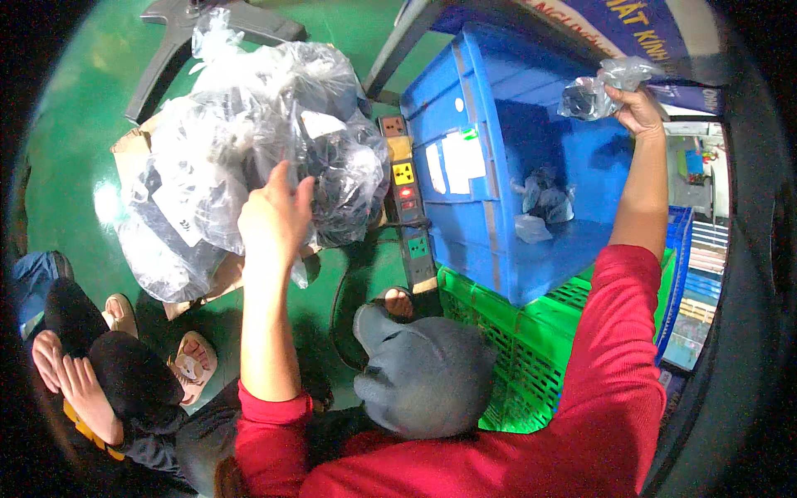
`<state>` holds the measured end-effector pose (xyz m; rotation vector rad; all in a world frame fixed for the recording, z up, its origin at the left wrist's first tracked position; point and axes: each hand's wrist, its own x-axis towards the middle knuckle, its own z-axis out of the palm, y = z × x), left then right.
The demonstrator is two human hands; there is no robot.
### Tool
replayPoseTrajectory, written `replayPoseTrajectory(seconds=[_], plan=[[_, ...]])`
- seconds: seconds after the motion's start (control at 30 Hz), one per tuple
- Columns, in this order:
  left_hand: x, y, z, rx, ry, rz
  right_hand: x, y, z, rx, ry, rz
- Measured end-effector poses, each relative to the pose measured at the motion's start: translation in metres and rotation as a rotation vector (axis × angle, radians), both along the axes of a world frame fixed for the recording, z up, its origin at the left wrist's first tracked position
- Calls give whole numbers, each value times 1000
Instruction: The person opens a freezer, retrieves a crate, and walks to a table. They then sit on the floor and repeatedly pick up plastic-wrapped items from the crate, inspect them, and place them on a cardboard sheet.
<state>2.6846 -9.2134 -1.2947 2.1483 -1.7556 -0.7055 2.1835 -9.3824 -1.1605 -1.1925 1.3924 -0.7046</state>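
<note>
Item: small clear plastic packet (599,87), crumpled, holding a dark part whose shape cannot be made out through the film; one twisted, lighter end of the wrap flares up and to the right of the fingers. It is pinched in the right hand (638,108), which is closed around it and raised above the open mouth of a blue plastic crate (465,100). The packet's long axis runs roughly level, dark bulk toward the person's left, loose end toward the right. Similar packets (544,203), a few only, lie against the crate's inner wall. The left hand (274,217) is open, fingers spread, pressed to the side of a large clear bag (249,141) stuffed with many more dark wrapped pieces; whether it grips the film cannot be told. That bag sits in a flattened brown cardboard box (133,153) on a glossy green floor (75,108). The blue crate is tipped on its side atop a green lattice crate (515,332), with white labels on its rim. Between bag and crate stands a grey power strip (407,207) with lit indicators and a black cable trailing down. Both sleeves are red. A grey metal chair base (207,21) shows at the top; another person in dark clothes and sandals crouches at lower left, hands clasped (62,369).
</note>
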Motion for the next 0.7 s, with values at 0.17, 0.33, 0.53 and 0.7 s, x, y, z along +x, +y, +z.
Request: replayPoseTrajectory(seconds=[0.17,0.33,0.53,0.7], plan=[[-29,1,44,-95,801,-168,100,8,58,-147,-64,438],[-51,12,46,78,1721,-111,232,32,58,117,-29,903],[-12,0,2,-246,617,-31,45,-4,-28,299,396,-18],[-2,9,-12,-162,73,61,-44,80,-219,703,832,-483]])
